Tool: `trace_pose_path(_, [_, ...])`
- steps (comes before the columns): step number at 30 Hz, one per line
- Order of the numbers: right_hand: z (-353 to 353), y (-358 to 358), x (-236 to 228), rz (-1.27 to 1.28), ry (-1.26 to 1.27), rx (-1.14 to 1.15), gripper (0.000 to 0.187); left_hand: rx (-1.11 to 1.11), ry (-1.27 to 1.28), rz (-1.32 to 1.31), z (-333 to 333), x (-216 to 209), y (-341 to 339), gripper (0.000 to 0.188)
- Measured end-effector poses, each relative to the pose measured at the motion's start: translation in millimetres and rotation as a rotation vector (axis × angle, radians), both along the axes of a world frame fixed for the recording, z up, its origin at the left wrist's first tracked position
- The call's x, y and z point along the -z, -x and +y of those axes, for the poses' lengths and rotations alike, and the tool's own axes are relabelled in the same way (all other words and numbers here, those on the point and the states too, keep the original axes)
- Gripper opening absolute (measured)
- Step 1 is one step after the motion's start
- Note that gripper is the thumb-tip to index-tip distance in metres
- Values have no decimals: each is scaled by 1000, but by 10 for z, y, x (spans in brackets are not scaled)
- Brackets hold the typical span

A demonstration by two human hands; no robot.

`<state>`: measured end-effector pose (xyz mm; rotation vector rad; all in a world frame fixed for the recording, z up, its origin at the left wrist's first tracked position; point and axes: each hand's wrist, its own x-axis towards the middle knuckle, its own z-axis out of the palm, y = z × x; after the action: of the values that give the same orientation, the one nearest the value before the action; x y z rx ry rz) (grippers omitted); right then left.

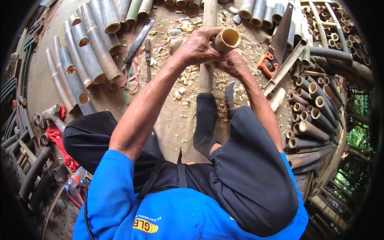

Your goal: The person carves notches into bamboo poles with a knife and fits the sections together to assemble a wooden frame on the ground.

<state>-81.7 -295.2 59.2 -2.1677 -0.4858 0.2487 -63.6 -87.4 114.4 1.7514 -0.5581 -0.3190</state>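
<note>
The short bamboo tube point(226, 40) sat right in the grip, hollow yellow end tilted up and to the right, held out in front of the knees. The left hand point(198, 46) was wrapped closed around its near side, knuckles up. The right hand point(236, 64) was tucked just under and behind it, fingers curled against the tube's lower part; whether it fully clasped the tube, I could not tell.

Directly beneath both hands, a long pale bamboo pole point(207, 60) ran away from the person across the ground point(168, 124), passing under the tube. Below the right hand, a curved blade point(229, 96) lay by the right knee, amid a scatter of yellow shavings point(188, 80).

Left of the left hand, a dark-handled knife point(138, 42) and a chisel point(148, 60) lay on the dirt, and further left, a fan of cut grey-green bamboo lengths point(90, 52). Right of the right hand, a handsaw with an orange handle point(274, 50) leaned across more stacked bamboo ends point(312, 116).

Down to the far left, near the elbow, a hammer point(54, 114) rested on red cloth point(58, 140), with a plastic bottle point(76, 178) close to the blue sleeve. Greenery point(358, 136) showed past the stacks at far right.
</note>
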Motion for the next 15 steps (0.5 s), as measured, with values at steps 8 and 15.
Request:
trace_pose_path(8, [-284,-150,-364,-96,390,141,56,2,100,104,20,63,79,67])
trace_pose_path(15, [-345,133,-331,115,609,378,40,-87,208,19,79,228,112,65])
